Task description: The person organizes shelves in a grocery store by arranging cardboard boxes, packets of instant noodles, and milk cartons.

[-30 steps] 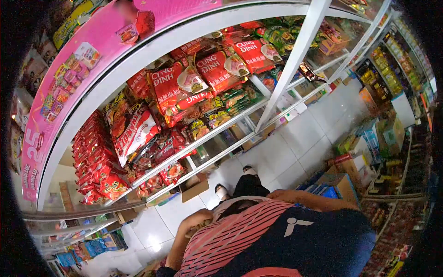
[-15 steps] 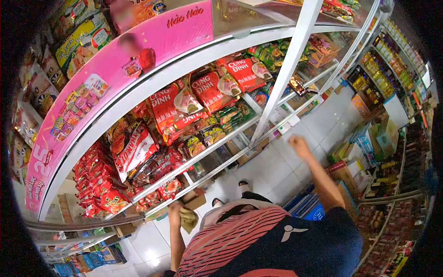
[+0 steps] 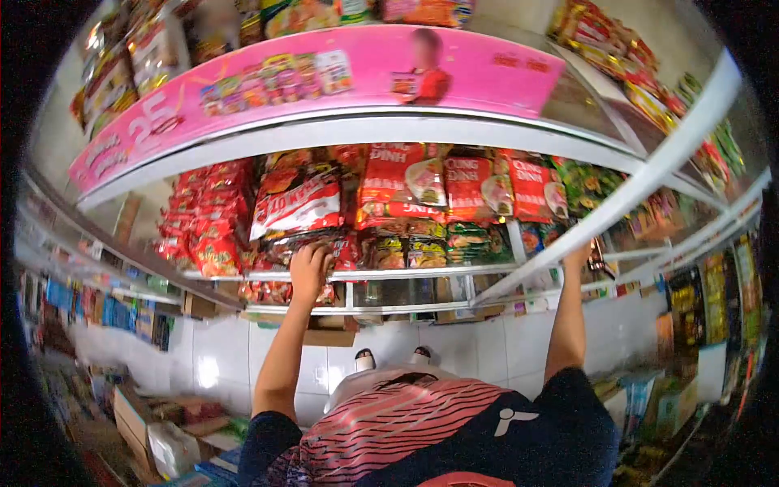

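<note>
My left hand (image 3: 311, 268) is at the front of the shelf with its fingers curled down, against dark packets (image 3: 296, 246). What the fingers grip, if anything, is hidden. Just above it lies a large red-and-white noodle bag (image 3: 299, 203). On the right, my right hand (image 3: 577, 258) is raised beside the slanting white post (image 3: 633, 199); its fingers are blurred and partly hidden. A dark brown hanging strip (image 3: 599, 260) is close to it. Red Cung Đình noodle packs (image 3: 400, 185) stand between the two hands. The olive cloth cannot be made out.
A white shelf rail (image 3: 406, 272) runs along the front. Stacked small red packets (image 3: 209, 215) fill the left end. Above is a pink banner (image 3: 373, 69). Tiled floor (image 3: 462, 345) lies below, with boxes (image 3: 673, 406) at right and cartons (image 3: 134, 422) at left.
The view has swung to face the shelf squarely. My left hand, which held an olive cloth low down, is now up at the packets. My right hand has come to the post.
</note>
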A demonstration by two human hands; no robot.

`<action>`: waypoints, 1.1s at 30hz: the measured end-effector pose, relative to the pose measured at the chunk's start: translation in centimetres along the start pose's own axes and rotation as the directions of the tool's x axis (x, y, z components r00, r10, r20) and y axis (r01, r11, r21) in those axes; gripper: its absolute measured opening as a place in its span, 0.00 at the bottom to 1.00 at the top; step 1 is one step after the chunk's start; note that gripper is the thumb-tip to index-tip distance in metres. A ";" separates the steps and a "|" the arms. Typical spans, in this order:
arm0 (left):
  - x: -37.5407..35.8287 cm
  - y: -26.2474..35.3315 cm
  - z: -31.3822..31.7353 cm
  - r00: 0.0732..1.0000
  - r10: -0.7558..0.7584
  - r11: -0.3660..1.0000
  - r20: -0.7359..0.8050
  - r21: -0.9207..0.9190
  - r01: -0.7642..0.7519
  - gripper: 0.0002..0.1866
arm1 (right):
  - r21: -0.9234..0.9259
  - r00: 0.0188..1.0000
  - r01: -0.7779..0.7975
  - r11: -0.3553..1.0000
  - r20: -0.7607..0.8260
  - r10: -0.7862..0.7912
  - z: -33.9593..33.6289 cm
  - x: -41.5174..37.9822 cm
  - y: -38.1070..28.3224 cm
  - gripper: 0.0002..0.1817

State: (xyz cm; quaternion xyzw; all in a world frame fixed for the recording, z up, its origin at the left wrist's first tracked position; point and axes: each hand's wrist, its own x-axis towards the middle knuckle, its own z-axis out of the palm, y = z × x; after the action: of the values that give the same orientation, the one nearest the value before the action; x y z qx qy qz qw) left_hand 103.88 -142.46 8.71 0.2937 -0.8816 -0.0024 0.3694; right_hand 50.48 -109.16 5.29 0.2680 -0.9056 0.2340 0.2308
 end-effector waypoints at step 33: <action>-6.9 4.7 -3.0 0.964 -0.087 0.856 0.252 -0.477 0.202 0.14 | 0.655 0.735 0.428 0.623 0.148 -0.661 -1.5 -15.6 -35.6 0.19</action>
State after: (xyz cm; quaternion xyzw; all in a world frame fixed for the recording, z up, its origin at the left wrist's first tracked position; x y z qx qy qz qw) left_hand 107.21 -134.37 7.47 0.2521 -0.8618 -0.2902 0.3309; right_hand 83.76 -129.02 8.63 0.6312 -0.6871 0.3593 0.0205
